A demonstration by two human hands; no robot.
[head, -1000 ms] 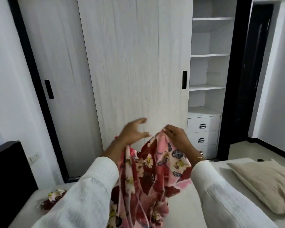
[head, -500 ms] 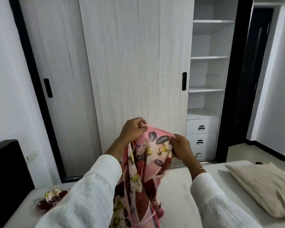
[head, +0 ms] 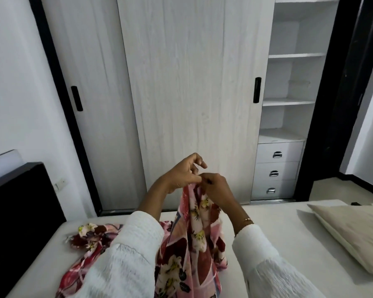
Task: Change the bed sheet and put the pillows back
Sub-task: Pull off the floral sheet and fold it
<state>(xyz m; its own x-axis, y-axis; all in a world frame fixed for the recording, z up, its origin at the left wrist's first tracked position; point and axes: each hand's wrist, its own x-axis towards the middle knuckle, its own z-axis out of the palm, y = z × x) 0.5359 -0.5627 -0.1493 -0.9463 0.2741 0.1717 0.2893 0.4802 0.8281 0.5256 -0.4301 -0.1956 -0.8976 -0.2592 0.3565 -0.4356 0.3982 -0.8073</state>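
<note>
Both hands meet at the floral sheet's point(head: 194, 239) top edge, left hand point(head: 181, 175) and right hand point(head: 215, 188) pinching it, likely hunting a corner; the rest trails toward seven o'clock over the bare mattress point(head: 267, 214).

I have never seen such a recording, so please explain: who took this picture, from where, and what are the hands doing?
A camera worn on a person's head looks forward and down, so you see their own arms. No machine is here. The left hand and right hand meet and pinch the top edge of a floral sheet, which hangs down onto the bare mattress. A beige pillow lies on the right. Behind stands a wardrobe with open shelves.
</note>
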